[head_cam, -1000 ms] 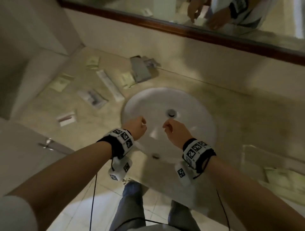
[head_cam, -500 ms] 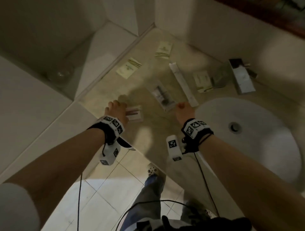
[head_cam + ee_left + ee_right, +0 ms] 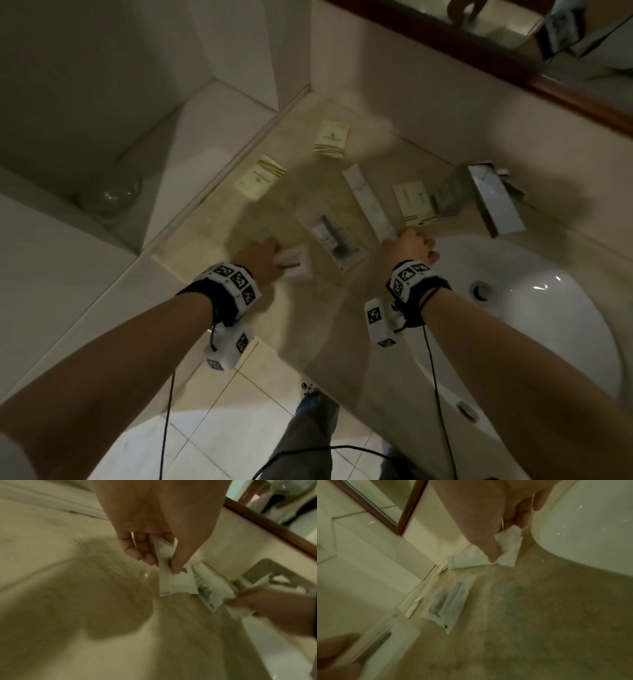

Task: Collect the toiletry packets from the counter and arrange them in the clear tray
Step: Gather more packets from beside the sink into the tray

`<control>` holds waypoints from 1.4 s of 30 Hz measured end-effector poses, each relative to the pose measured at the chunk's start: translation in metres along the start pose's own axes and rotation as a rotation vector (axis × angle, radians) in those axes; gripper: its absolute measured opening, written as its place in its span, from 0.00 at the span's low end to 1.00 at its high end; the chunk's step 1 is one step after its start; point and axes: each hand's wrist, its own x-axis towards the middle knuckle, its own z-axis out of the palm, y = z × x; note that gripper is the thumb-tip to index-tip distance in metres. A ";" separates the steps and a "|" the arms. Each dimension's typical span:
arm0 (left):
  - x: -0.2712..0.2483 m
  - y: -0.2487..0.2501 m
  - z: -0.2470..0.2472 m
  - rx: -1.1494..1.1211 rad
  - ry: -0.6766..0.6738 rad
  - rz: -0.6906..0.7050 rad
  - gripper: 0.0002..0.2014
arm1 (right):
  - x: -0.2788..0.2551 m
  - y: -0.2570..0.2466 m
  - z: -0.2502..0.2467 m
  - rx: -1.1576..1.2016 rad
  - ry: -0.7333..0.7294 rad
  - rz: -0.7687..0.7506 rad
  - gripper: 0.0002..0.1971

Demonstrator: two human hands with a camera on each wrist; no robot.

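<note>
**Now both hands on packets at the tabletop**

Left hand (image 3: 154, 524) pinches a small white packet (image 3: 173, 582) between thumb and fingers, just above the beige tabletop (image 3: 308, 329). Right hand (image 3: 489, 515) pinches the near end of a long white packet (image 3: 489, 553) beside the sink (image 3: 534, 318). Between them lies a clear packet with a dark item (image 3: 330, 236), flat. Three cream packets sit farther back: one (image 3: 260, 176) near the ledge, one (image 3: 331, 138) by the wall, one (image 3: 413, 202) touching the faucet (image 3: 493, 198).
</note>
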 end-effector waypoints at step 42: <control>-0.192 0.588 0.292 0.190 -0.364 0.684 0.14 | -0.140 0.725 -0.224 0.644 -0.330 0.297 0.09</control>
